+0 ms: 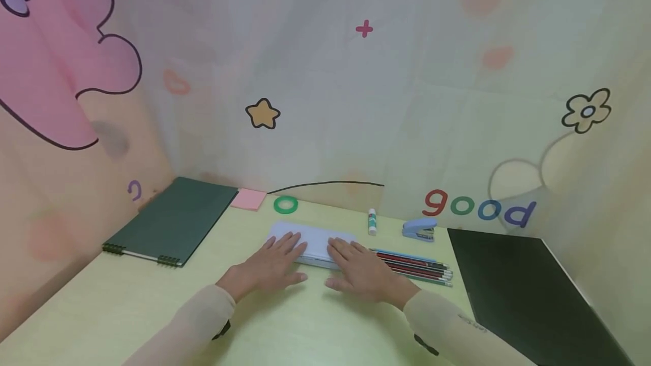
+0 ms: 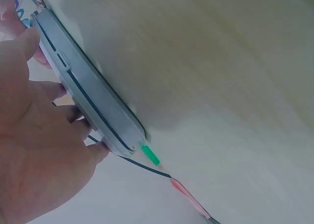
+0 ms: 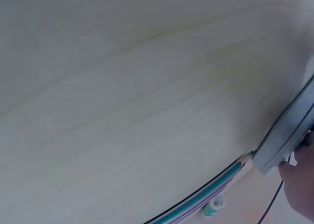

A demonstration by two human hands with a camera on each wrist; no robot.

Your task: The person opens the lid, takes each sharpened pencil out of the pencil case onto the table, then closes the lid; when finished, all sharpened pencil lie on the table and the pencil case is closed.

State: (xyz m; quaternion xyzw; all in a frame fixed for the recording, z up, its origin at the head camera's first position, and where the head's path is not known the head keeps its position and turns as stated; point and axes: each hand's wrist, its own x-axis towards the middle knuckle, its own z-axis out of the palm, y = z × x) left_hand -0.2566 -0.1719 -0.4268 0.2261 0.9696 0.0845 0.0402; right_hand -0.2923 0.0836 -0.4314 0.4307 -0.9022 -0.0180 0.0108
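A pale lavender pencil case (image 1: 314,237) lies closed on the table, its long side toward me. My left hand (image 1: 274,263) rests on the left part of its lid, fingers extended and thumb spread toward the other hand. On the right part of the lid, my right hand (image 1: 362,270) lies with fingers stretched forward. The left wrist view shows the closed front of the pencil case (image 2: 91,89) with a small latch on its seam. Beside the right hand, a row of several pencils (image 1: 417,267) lies partly behind that hand.
Behind the case are a green tape roll (image 1: 276,204), pink sticky notes (image 1: 248,199), a glue stick (image 1: 372,222) and a blue stapler (image 1: 419,229). A dark green spiral notebook (image 1: 175,219) lies left; a black board (image 1: 529,292) lies right. A printed curtain (image 1: 325,72) hangs behind.
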